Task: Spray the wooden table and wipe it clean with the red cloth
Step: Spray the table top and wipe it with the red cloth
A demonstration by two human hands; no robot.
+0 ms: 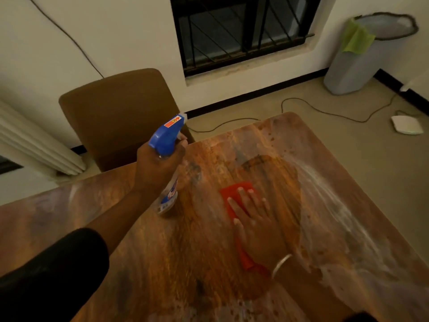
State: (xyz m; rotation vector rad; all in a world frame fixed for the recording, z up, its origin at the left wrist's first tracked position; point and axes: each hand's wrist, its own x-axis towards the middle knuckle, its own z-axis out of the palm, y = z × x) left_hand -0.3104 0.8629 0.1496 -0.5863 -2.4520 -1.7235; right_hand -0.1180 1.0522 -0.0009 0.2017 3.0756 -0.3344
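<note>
Now, left hand (160, 163): closed around the neck of a clear spray bottle with blue trigger head (167, 138), raised over the far left part of the brown wooden table (144, 263).
Right hand (257, 226): open, fingers spread, pressing flat on the red cloth (234, 190).
Red cloth: middle of table, beside white wet streaks (329, 205) toward the right edge.

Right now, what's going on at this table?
A person is cleaning the wooden table. Their left hand holds a spray bottle with a blue trigger head above the tabletop, nozzle pointing away. Their right hand presses flat on a red cloth near the middle. White foamy streaks cover the right side of the table, not yet wiped.
</note>
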